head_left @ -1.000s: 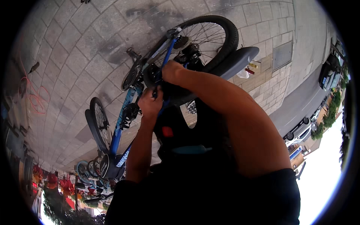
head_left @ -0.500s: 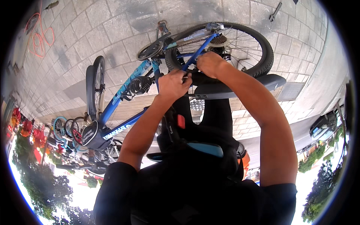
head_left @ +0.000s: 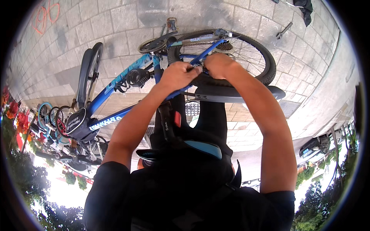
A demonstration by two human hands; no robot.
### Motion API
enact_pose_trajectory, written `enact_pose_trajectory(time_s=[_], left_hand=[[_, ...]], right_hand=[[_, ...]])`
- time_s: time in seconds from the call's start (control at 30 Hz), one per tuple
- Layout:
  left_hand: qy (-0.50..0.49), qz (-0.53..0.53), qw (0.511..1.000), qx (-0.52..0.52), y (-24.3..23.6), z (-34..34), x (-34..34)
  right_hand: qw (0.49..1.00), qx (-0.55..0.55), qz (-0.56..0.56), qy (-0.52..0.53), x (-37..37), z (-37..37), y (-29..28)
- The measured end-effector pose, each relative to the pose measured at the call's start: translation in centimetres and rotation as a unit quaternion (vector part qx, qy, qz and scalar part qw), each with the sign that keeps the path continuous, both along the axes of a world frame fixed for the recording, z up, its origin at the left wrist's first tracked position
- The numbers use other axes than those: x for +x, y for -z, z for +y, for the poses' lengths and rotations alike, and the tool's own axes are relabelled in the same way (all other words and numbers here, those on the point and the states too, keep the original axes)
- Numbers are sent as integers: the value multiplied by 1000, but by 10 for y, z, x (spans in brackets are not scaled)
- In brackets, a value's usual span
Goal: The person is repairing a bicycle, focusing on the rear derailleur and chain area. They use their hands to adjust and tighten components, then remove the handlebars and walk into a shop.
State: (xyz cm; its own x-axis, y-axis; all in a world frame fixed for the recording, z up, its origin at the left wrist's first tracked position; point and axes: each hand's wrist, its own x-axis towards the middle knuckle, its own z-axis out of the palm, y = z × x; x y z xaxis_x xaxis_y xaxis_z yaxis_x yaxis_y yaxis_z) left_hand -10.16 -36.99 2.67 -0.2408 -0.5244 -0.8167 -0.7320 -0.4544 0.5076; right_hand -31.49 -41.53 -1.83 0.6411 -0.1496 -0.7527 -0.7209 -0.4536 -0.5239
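A blue bicycle stands in front of me, its rear wheel and grey-black mudguard on the right. My left hand is closed, thumb and fingers pinched together beside the blue rear frame tube. Close to its fingertips, my right hand is curled closed at the same tube, over the tyre. A small metallic part shows between the two hands, too small to name. What either hand grips is hidden by the fingers. The saddle with a red rear light lies close to my body.
An adjustable wrench lies on the paving beyond the wheel, with a black cloth-like item farther off. Other parked bicycles stand at the left. An orange cord lies on the ground at the far left.
My left hand has turned so its fingertips point toward the right hand, and a small metallic part now shows between them. The view has shifted, bringing the black cloth-like item into sight.
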Motion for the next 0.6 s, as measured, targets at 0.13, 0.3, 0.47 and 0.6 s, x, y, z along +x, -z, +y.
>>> enact_pose_trajectory(time_s=[0.13,0.3,0.47,0.6], left_hand=[[-208,74,973,63,-4,-9,13],[-354,193,910,98,-31,-19,52],[-493,329,777,215,-125,-14,72],[-489,494,692,194,-157,17,77]], right_hand=[[972,-16,-37,233,-61,0,-32],[902,-91,-28,420,-95,31,-94],[800,-157,-152,559,-83,78,-149],[787,-124,-173,578,-71,105,-199]])
